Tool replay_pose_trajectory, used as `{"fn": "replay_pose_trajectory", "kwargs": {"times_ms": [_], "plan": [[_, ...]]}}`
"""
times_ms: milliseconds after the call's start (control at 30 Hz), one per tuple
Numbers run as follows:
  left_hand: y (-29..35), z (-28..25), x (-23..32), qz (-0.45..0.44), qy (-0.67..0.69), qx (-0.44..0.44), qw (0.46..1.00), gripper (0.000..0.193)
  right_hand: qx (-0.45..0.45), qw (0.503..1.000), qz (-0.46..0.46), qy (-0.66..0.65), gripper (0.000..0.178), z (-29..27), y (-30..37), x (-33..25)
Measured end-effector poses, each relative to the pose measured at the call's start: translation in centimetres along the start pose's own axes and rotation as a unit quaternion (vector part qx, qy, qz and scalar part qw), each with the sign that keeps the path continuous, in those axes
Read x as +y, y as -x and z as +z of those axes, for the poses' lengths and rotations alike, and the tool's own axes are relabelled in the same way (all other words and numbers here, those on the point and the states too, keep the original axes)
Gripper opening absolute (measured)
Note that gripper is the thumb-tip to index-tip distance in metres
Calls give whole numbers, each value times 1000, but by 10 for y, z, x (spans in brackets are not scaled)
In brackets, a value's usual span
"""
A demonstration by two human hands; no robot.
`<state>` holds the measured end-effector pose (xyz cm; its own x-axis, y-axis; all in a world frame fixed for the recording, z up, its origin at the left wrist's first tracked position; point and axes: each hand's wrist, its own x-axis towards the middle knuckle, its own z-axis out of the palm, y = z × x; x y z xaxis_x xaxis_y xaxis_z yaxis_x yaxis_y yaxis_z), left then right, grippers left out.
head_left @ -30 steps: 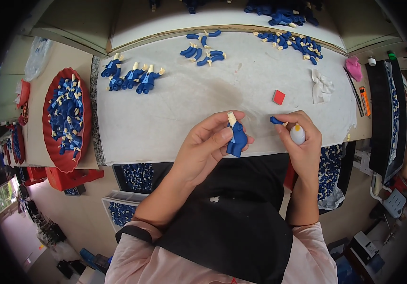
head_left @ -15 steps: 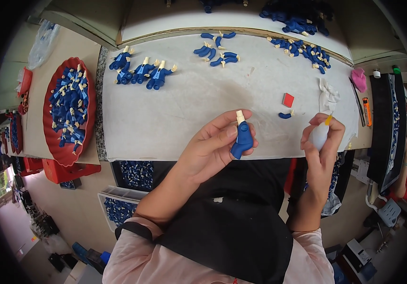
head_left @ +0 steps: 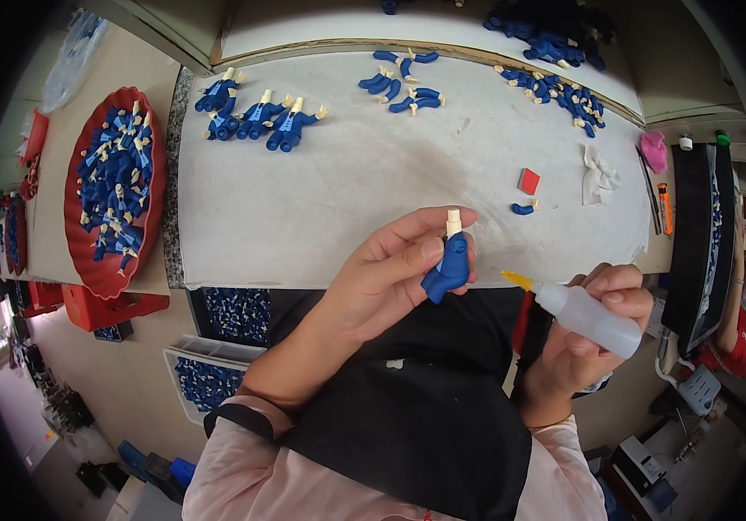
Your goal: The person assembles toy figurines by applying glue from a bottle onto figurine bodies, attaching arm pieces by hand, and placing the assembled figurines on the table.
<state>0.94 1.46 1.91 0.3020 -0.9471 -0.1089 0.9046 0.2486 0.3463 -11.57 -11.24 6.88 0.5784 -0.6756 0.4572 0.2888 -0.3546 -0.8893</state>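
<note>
My left hand (head_left: 403,269) pinches a blue doll body (head_left: 451,267) with a cream neck peg, tilted upright, with a round socket on its side facing up. To its right, my right hand (head_left: 603,317) grips a translucent white squeeze bottle (head_left: 594,319). The bottle's yellow nozzle (head_left: 516,279) points left toward the doll body, a short gap away from it. Beyond the bottle, a single blue doll arm (head_left: 523,208) with a cream hand lies on the white table covering (head_left: 321,200), beside a small red block (head_left: 528,181).
Several doll bodies with arms (head_left: 260,120) stand at the far left. Loose arms (head_left: 401,82) lie at the far middle, with a heap of arms (head_left: 564,100) at the far right. A red scalloped tray (head_left: 158,187) full of dolls sits left. Crumpled tissue (head_left: 600,176) lies right.
The squeeze bottle has tipped over and come down nearer me, its nozzle swinging left toward the doll body. My left hand has turned the doll body slightly.
</note>
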Motion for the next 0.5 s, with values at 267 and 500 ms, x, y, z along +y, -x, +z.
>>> {"fn": "replay_pose_trajectory", "kwargs": {"times_ms": [267, 500], "plan": [[3, 5, -1, -5, -16, 19, 1000, 36, -108, 992, -61, 37, 49, 4, 4, -6], [3, 6, -3, 1, -24, 42, 999, 36, -42, 993, -75, 75, 43, 11, 13, 0]]}}
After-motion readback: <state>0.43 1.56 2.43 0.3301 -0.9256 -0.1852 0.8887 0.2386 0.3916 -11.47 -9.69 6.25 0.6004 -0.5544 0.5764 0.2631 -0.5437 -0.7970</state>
